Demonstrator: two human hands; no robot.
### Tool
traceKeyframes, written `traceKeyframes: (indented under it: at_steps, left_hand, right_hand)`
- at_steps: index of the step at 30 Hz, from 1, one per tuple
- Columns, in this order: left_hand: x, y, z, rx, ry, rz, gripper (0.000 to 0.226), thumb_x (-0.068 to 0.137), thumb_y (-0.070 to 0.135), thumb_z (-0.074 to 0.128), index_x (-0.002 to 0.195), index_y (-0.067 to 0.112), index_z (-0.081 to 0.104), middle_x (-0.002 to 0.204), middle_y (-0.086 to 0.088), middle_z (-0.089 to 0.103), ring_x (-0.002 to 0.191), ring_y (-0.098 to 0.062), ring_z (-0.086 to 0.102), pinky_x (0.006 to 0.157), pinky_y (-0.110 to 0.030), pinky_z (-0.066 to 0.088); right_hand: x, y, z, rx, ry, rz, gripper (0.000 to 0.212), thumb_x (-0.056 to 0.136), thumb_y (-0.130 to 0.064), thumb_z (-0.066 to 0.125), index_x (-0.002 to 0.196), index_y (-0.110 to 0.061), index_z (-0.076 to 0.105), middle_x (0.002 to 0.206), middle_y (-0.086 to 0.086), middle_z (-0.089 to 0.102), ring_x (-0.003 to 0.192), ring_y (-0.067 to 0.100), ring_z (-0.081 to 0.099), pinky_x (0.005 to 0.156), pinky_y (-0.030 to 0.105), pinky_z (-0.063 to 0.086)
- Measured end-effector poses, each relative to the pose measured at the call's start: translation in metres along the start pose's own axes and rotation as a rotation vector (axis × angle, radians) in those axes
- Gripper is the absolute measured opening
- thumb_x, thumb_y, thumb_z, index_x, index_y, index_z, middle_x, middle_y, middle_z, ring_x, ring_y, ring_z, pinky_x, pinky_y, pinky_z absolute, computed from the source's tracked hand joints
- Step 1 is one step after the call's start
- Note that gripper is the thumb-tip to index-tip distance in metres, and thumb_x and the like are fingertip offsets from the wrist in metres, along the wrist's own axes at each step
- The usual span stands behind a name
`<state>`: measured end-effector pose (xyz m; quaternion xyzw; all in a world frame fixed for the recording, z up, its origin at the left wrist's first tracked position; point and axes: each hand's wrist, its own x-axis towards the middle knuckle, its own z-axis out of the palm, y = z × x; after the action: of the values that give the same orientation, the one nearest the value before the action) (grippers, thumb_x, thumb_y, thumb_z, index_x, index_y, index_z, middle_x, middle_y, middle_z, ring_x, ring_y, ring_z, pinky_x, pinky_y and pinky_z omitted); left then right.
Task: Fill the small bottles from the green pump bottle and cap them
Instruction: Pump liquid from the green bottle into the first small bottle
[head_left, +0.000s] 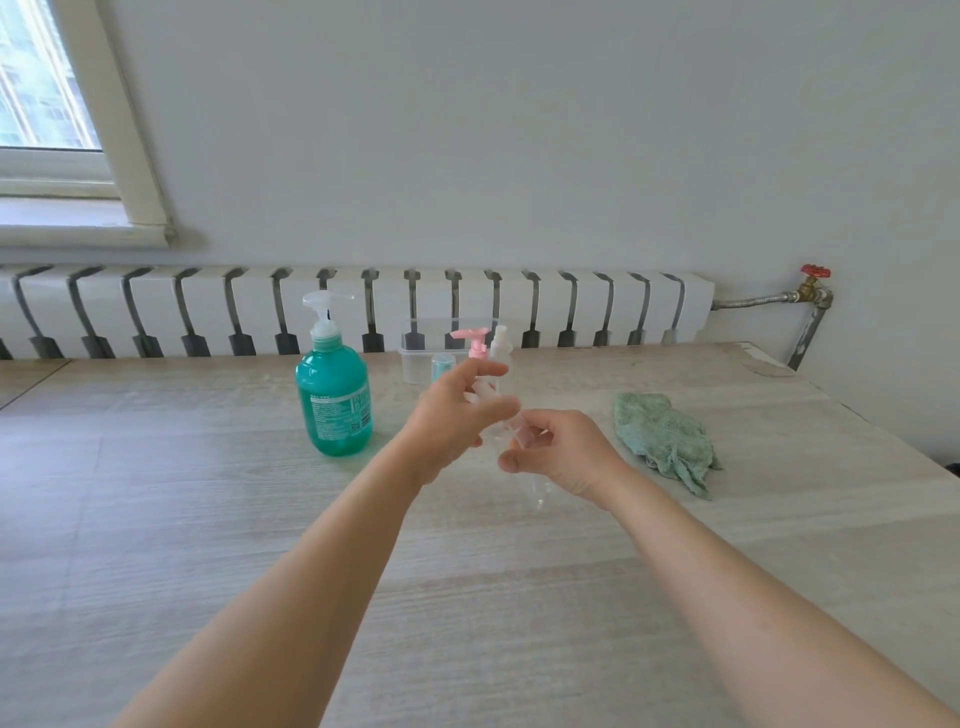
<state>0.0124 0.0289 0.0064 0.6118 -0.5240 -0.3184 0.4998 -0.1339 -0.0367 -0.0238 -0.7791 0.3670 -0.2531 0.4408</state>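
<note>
Head view: a pale wood-grain desk (208, 519) is seen from above, with both forearms stretched out over it.
Left hand (457, 415): raised above the desk, fingers curled round the white cap end of a small clear bottle (506, 431); the index finger is stuck out straight.
Right hand (561, 452): fingers and thumb are curled round the lower part of the same bottle, which is held tilted in the air between both hands.
Bottle contents: pretty blurry, can't be told whether anything is in it.
Green pump bottle (334, 395): stood upright on the desk, left of the hands, clear pump head on top, label turned toward the camera.
Clear tub (415, 364): parked at the back of the desk by the radiator (363, 306); a small bottle with a pink pump (475, 343), a white-topped bottle (501, 345) and a little teal-capped one (442, 365) are seen in it.
Green cloth (665, 441): left crumpled on the desk, right of the hands, not touched.
Red valve (814, 271): seen on the pipe at the far right wall.
</note>
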Motion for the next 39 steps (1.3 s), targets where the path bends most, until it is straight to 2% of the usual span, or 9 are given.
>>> traceKeyframes:
  at_steps: [3,5,9,14,19,23,28,33,39]
  left_hand:
    - [-0.001,-0.003,-0.005,0.077,-0.068,0.021,0.032,0.084,0.008,0.062,0.105,0.031,0.06,0.095,0.005,0.06,0.071,-0.008,0.057,0.064,-0.017,0.051]
    - [0.0,-0.004,-0.005,0.071,-0.002,0.002,0.018,0.083,0.011,0.065,0.095,0.023,0.063,0.082,0.004,0.06,0.066,-0.007,0.058,0.061,-0.015,0.05]
    - [0.004,-0.007,-0.004,-0.036,0.159,-0.063,0.007,0.081,0.016,0.068,0.086,0.016,0.062,0.079,-0.001,0.063,0.065,-0.009,0.057,0.054,-0.013,0.047]
    - [0.009,-0.016,0.0,-0.133,0.288,-0.169,0.012,0.081,0.011,0.066,0.092,0.009,0.061,0.081,-0.005,0.062,0.066,-0.012,0.059,0.061,-0.021,0.052]
    - [0.011,-0.034,0.007,-0.141,0.294,-0.308,0.013,0.079,0.006,0.065,0.088,0.009,0.057,0.084,-0.008,0.062,0.074,-0.017,0.062,0.069,-0.027,0.057]
    - [0.014,-0.048,0.016,-0.107,0.312,-0.358,0.014,0.078,0.006,0.065,0.086,0.009,0.054,0.088,-0.011,0.064,0.077,-0.019,0.064,0.067,-0.027,0.056]
    - [0.018,-0.061,0.041,0.275,0.279,-0.278,0.015,0.078,0.017,0.066,0.086,0.016,0.054,0.086,-0.001,0.058,0.074,-0.013,0.054,0.059,-0.023,0.047]
    - [0.017,-0.071,0.052,0.616,0.274,-0.235,0.018,0.078,0.023,0.067,0.089,0.022,0.053,0.095,0.001,0.055,0.077,-0.013,0.054,0.06,-0.025,0.044]
    - [0.009,-0.073,0.048,0.664,0.295,-0.182,0.031,0.077,0.03,0.069,0.101,0.021,0.053,0.102,0.005,0.053,0.09,-0.014,0.052,0.068,-0.027,0.045]
  right_hand:
    - [0.0,0.006,-0.004,-0.067,0.006,0.027,0.035,0.068,-0.023,0.083,0.098,-0.025,0.065,0.07,-0.011,0.05,0.07,0.008,0.051,0.081,0.031,0.048]
    - [0.001,0.01,-0.005,-0.176,0.015,0.019,0.05,0.069,-0.028,0.082,0.114,-0.022,0.063,0.078,-0.013,0.053,0.072,-0.002,0.051,0.075,0.023,0.043]
    - [0.0,0.021,-0.01,-0.359,0.091,0.008,0.049,0.069,-0.031,0.08,0.113,-0.028,0.061,0.091,-0.021,0.052,0.082,-0.012,0.047,0.07,0.018,0.037]
    - [-0.002,0.034,-0.022,-0.474,0.209,0.13,0.049,0.072,-0.024,0.073,0.119,-0.029,0.057,0.115,-0.01,0.054,0.104,0.008,0.055,0.082,0.032,0.046]
    - [-0.004,0.042,-0.035,-0.624,0.45,0.268,0.047,0.078,-0.011,0.062,0.122,-0.027,0.055,0.122,0.0,0.052,0.106,0.019,0.053,0.085,0.036,0.047]
    - [-0.006,0.048,-0.047,-0.618,0.572,0.342,0.046,0.082,-0.014,0.063,0.125,-0.026,0.053,0.125,0.002,0.051,0.109,0.022,0.053,0.09,0.039,0.046]
    - [-0.004,0.05,-0.041,-0.46,0.488,0.28,0.047,0.078,-0.02,0.067,0.122,-0.027,0.054,0.118,-0.004,0.054,0.101,0.014,0.055,0.071,0.028,0.04]
    - [-0.001,0.043,-0.029,-0.436,0.446,0.201,0.047,0.075,-0.028,0.07,0.12,-0.029,0.055,0.116,-0.008,0.057,0.097,0.008,0.055,0.068,0.026,0.039]
    - [0.0,0.034,-0.021,-0.389,0.381,0.158,0.048,0.074,-0.032,0.07,0.12,-0.029,0.055,0.114,-0.008,0.057,0.099,0.007,0.056,0.074,0.027,0.043]
